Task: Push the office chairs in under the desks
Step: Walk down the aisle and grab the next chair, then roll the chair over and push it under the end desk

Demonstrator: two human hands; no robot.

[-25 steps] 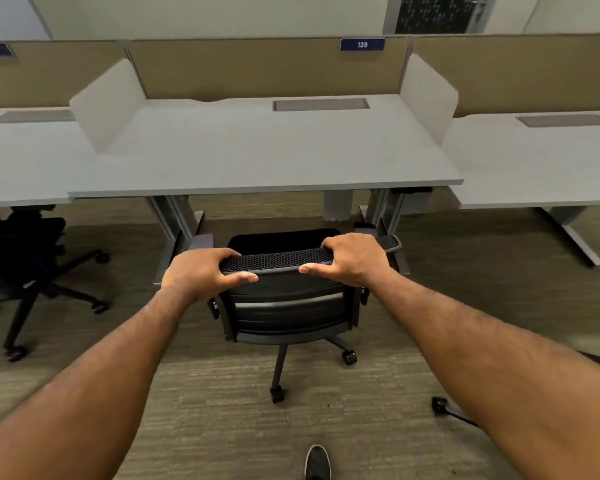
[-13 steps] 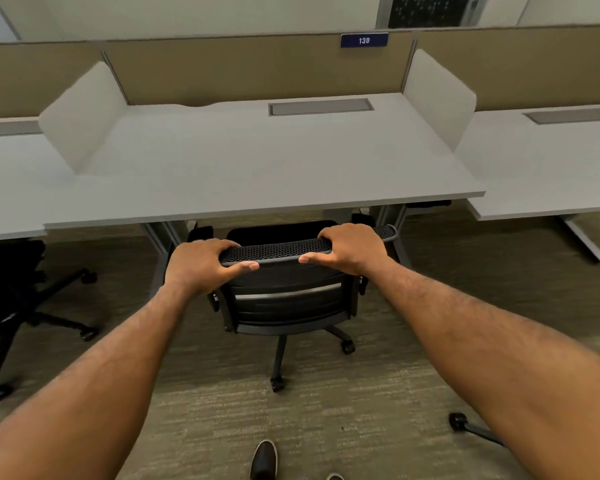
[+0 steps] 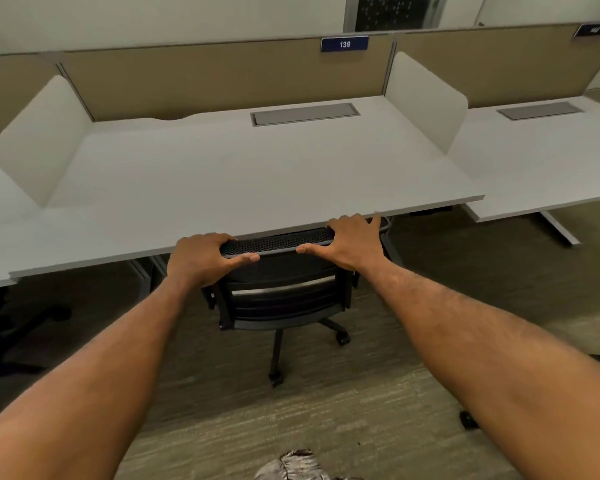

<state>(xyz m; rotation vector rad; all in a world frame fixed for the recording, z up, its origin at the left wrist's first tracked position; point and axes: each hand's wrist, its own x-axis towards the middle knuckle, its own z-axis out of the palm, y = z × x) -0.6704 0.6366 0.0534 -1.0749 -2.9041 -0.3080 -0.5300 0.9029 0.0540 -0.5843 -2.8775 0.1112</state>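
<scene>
Three desks (image 3: 243, 188); two hands (image 3: 201, 259) grip one chair (image 3: 284, 292).

Both forearms were bare, with no sleeves, watch or bands in sight, and fine hair showed along them. The left hand (image 3: 201, 259) and right hand (image 3: 352, 242) wore no gloves or rings. At the near edge, a patch of grey mottled clothing (image 3: 291, 465) showed.

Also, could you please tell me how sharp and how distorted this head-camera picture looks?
Head view: wide-angle bending bows the desk front edge; the 139 sign reads clearly; the left hand and right hand on the chair backrest are fairly sharp; the under-desk area is dark.
</scene>
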